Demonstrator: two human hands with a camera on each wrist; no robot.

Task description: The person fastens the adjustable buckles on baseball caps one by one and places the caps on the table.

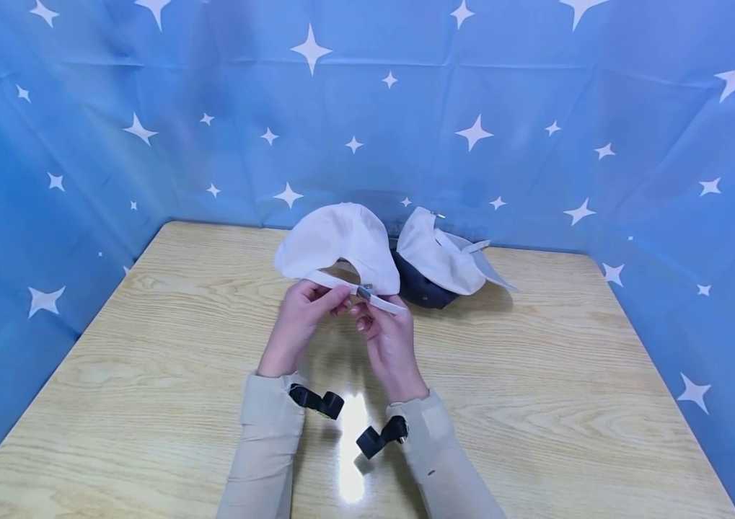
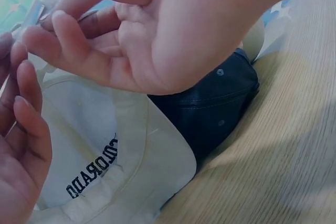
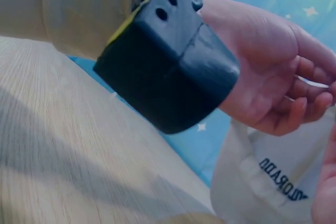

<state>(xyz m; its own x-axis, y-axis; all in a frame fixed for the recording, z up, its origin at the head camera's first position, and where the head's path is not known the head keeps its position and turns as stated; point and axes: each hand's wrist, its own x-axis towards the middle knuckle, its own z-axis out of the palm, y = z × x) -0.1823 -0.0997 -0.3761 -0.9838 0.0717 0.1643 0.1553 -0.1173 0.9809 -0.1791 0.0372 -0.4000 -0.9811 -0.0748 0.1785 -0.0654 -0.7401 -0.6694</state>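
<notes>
A white cap (image 1: 341,238) is held up with its back opening facing me. Its adjustable strap (image 1: 389,305) has a metal buckle (image 1: 363,292) between my hands. My left hand (image 1: 298,317) pinches the strap left of the buckle, thumb on top. On the other side my right hand (image 1: 392,349) grips the strap, fingers curled under it. From the left wrist, reversed black lettering (image 2: 93,169) reading COLORADO shows inside the cap; the right hand (image 2: 173,30) looms above it. My left hand (image 3: 268,72) appears in the right wrist view, where its fingertips' contact is partly cut off.
Right of the held cap, a pale cap (image 1: 441,252) with a loose strap leans on a dark navy cap (image 1: 420,282). They lie near the back of the wooden table (image 1: 146,360). A blue curtain with white stars (image 1: 367,108) hangs behind. Small cameras (image 1: 322,404) sit on both wrists.
</notes>
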